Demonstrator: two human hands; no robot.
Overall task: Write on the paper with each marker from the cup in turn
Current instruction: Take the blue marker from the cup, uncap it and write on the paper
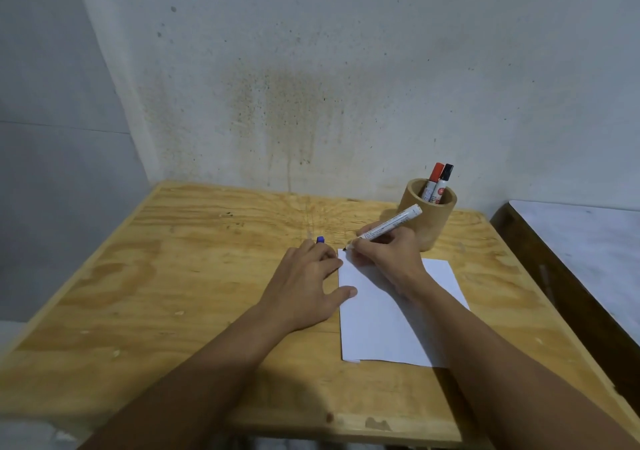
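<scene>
A white sheet of paper [381,332] lies on the wooden table [173,293]. My right hand [388,252] grips an uncapped white marker [391,224], its tip touching the paper's far left corner. My left hand [304,283] rests palm down at the paper's left edge, thumb on the sheet, with a blue cap [320,239] sticking out between its fingers. Behind my right hand stands a wooden cup [429,214] holding a red-capped marker [433,181] and a black-capped marker [444,181].
The table sits in a corner, with a stained wall [311,86] right behind it. A dark-framed surface with a pale top [581,241] stands to the right, separated by a narrow gap.
</scene>
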